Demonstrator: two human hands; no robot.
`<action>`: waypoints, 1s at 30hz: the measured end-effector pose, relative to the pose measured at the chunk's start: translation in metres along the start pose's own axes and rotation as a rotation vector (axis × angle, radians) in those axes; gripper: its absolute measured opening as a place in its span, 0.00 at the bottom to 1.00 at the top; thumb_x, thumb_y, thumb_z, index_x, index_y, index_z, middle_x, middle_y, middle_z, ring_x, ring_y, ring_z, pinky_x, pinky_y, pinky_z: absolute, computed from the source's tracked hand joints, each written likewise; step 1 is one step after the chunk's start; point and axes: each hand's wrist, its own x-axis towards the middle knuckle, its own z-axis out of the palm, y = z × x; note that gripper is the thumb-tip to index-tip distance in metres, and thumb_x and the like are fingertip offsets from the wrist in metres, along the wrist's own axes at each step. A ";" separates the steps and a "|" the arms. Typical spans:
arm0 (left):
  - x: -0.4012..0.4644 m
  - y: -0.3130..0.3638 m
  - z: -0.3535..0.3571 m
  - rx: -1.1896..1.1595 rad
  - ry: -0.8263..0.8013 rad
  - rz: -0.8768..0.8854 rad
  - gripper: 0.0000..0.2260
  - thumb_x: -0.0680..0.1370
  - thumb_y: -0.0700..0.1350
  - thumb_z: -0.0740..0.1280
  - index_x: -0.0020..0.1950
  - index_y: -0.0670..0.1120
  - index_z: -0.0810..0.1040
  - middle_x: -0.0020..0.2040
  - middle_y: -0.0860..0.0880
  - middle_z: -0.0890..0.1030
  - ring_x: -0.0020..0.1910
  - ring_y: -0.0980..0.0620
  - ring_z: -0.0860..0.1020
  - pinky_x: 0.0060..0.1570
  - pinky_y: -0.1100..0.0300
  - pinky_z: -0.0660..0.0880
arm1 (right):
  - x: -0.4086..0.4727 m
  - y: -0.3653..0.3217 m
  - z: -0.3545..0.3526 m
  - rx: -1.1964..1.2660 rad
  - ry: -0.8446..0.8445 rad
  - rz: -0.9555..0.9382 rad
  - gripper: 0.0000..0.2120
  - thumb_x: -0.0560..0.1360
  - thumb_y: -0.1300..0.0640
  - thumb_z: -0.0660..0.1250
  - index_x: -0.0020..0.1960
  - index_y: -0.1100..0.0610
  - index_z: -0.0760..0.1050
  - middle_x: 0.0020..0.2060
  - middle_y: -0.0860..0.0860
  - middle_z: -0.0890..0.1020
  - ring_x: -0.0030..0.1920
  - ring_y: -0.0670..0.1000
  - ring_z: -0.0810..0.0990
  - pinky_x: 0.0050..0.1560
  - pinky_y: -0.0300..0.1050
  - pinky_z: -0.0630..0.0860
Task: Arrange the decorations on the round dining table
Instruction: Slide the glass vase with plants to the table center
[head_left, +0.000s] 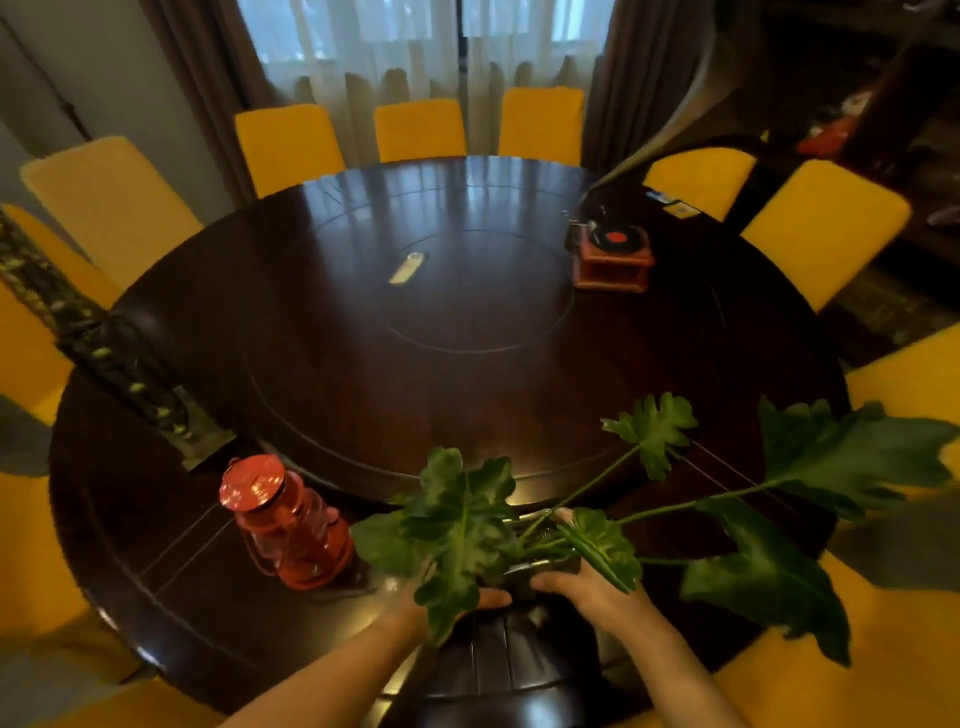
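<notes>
A potted plant (467, 525) with broad lobed green leaves sits at the near edge of the dark round table (363, 374). My left hand (415, 603) grips the pot's near left rim, partly hidden under a leaf. My right hand (587, 587) holds the pot's near right rim. A red lantern (283, 525) stands just left of the plant. A small red gramophone (613, 257) with a long dark horn stands at the far right. A tall dark vase-like piece with gold pattern (109, 358) leans in from the left. A small pale object (408, 267) lies near the table's middle.
Yellow-covered chairs (418, 130) ring the table on all sides. A raised round turntable (478, 291) fills the table's centre. Curtained windows stand behind the far chairs. A dark rounded chair back (498, 670) is right below my hands.
</notes>
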 end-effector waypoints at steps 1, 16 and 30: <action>0.003 0.002 0.001 -0.007 -0.024 0.053 0.31 0.62 0.61 0.82 0.62 0.73 0.75 0.60 0.58 0.82 0.61 0.57 0.79 0.66 0.54 0.74 | -0.001 -0.002 0.000 -0.003 0.017 -0.001 0.26 0.56 0.40 0.80 0.52 0.43 0.81 0.48 0.43 0.85 0.51 0.40 0.81 0.58 0.47 0.76; -0.015 0.092 -0.034 -0.145 -0.078 0.316 0.30 0.58 0.47 0.85 0.57 0.57 0.80 0.52 0.58 0.86 0.53 0.58 0.84 0.55 0.61 0.80 | -0.014 -0.076 -0.046 -0.120 0.035 -0.143 0.28 0.55 0.38 0.78 0.52 0.47 0.79 0.49 0.47 0.84 0.51 0.49 0.82 0.57 0.55 0.77; 0.004 0.242 -0.111 -0.422 0.226 0.589 0.33 0.61 0.53 0.82 0.64 0.55 0.78 0.58 0.46 0.85 0.60 0.46 0.82 0.64 0.42 0.76 | 0.020 -0.227 -0.101 0.102 0.337 -0.418 0.28 0.59 0.41 0.79 0.53 0.31 0.68 0.50 0.39 0.81 0.56 0.46 0.79 0.53 0.48 0.77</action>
